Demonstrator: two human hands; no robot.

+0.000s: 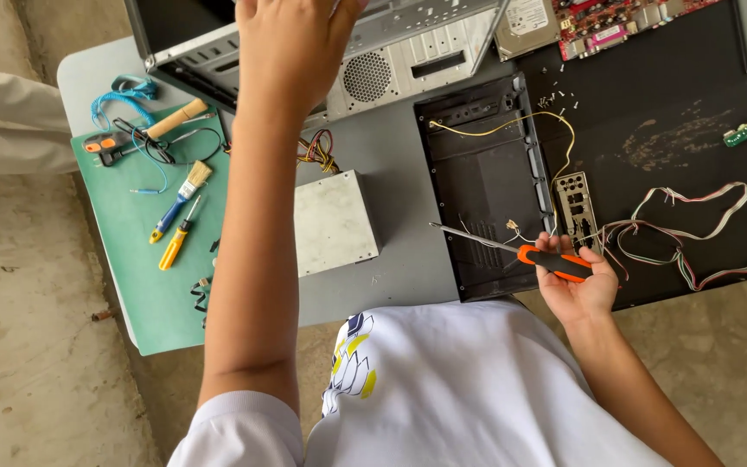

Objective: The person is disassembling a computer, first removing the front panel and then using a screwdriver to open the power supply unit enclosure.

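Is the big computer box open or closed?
Open: the computer case has no side cover, so its bare metal frame shows under the left hand.

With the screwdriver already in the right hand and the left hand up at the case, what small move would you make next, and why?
Probably bring the screwdriver up toward the case. The right hand grips its orange handle low by the black panel, tip pointing left, while the left hand is on the open metal case, far from the tool.
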